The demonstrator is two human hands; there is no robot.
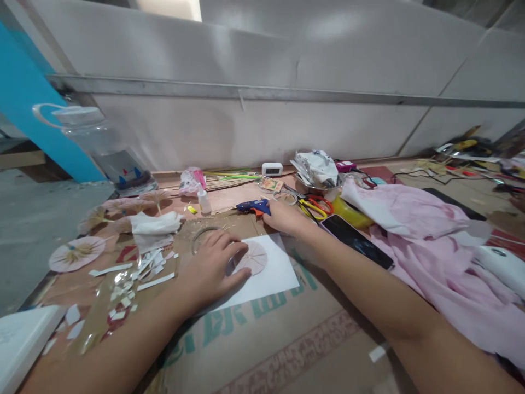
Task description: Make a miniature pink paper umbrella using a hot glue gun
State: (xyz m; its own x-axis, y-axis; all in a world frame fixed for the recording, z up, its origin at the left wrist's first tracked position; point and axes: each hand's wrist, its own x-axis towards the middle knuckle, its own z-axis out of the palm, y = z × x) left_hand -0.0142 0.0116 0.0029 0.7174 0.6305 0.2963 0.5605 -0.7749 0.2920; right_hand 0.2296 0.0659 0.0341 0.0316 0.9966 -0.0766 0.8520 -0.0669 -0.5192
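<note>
My right hand (282, 216) is wrapped round the handle of a blue hot glue gun (251, 206) with an orange trigger. Its nozzle points left, over the cardboard. Nearer to me, my left hand (219, 261) rests with its fingers apart on a white sheet of paper (275, 284). Thumb and forefinger lie beside a round pale pink disc (256, 258) with thin lines or sticks radiating from its centre. Part of the disc is hidden by that hand. A ring (200, 236), perhaps a tape roll, shows just behind the left fingers.
Printed cardboard (283, 339) covers the work surface. Paper scraps (151, 265), finished-looking round discs (77, 254) and a large bottle (112, 145) stand left. Behind are a small glue bottle (203, 200) and scissors (314, 208). A phone (356, 241) and pink cloth (435, 262) lie right.
</note>
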